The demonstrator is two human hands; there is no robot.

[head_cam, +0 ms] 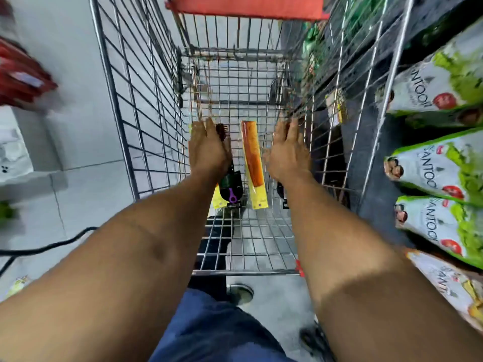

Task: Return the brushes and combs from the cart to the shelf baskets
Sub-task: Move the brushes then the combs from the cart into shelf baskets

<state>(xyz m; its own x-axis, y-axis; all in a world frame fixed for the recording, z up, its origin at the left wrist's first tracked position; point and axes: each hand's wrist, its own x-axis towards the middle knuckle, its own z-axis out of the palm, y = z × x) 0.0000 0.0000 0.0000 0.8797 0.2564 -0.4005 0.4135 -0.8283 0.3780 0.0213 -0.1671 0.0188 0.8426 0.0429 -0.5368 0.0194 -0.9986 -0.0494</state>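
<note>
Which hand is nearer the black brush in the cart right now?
Left. The left hand lies over the black brush, whether it grips is hidden. The right hand is spread open beyond the orange comb, by the cart's right wall.

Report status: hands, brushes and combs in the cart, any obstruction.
Both hands down in the wire shopping cart. Left hand lies on the black packaged brush; grip unclear. Right hand open, empty. Orange packaged comb lies untouched between them. No obstruction seen.
</note>
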